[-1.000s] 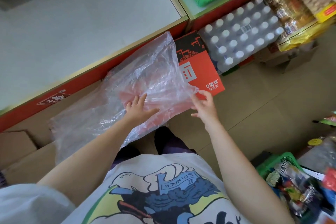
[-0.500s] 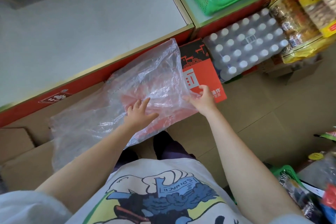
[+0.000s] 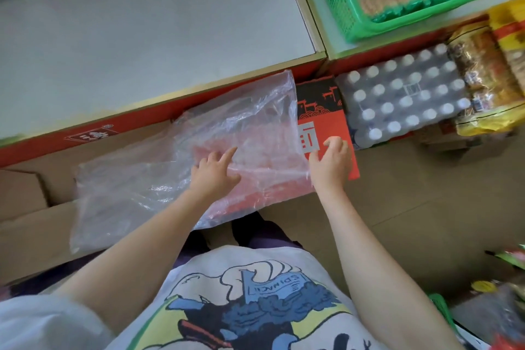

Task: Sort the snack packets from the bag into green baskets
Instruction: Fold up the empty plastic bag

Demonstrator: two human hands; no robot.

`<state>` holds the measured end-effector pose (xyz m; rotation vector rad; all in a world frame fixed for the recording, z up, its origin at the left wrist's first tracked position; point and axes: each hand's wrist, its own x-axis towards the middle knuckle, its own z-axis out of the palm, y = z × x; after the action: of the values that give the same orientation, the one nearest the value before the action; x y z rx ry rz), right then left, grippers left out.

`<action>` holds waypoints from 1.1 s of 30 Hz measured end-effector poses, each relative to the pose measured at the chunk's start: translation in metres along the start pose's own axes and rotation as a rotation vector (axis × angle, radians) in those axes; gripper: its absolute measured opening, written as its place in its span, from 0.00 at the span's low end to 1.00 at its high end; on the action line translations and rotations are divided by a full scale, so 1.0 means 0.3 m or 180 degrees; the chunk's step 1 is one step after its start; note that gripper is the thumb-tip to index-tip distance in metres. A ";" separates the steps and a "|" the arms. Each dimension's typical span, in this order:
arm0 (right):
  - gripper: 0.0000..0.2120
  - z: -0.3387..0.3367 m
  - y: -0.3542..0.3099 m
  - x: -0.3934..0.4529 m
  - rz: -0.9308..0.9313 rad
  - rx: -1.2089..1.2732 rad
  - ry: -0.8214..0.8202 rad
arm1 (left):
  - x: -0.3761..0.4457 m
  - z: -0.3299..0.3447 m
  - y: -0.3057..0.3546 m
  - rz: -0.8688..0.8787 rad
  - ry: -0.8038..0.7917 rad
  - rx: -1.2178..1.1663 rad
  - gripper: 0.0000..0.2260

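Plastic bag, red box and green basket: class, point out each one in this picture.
plastic bag (image 3: pixel 159 176): head view, on its crinkled clear middle.
red box (image 3: pixel 326 122): head view, on its uncovered red top.
green basket (image 3: pixel 338 6): head view, on its meshed left wall.

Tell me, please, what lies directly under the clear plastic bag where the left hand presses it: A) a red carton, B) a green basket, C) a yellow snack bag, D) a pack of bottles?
A: red shows through the clear plastic bag under the left hand, and the red carton sticks out at its right edge.

Thin, crinkled clear plastic bag (image 3: pixel 181 167); perforated green plastic basket (image 3: pixel 338 0).
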<state>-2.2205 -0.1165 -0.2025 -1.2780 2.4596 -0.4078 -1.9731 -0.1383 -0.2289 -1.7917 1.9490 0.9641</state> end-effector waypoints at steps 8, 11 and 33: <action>0.31 0.298 -0.250 0.054 -0.2340 -0.0087 -0.1371 | 0.108 0.043 -0.082 0.0257 0.0645 0.0374 0.40; 0.31 0.424 -0.173 0.113 -0.2421 -0.0660 -0.1307 | 0.158 0.124 -0.140 0.0354 0.0656 0.0591 0.38; 0.23 0.482 -0.703 -0.491 -0.1492 0.0732 -0.2990 | -0.242 0.131 -0.849 -0.3102 0.1561 -0.2594 0.28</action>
<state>-1.9262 -0.1257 -0.2244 -1.4798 1.3056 -0.1294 -1.7235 -0.0537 -0.2762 -3.1625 0.5331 1.0333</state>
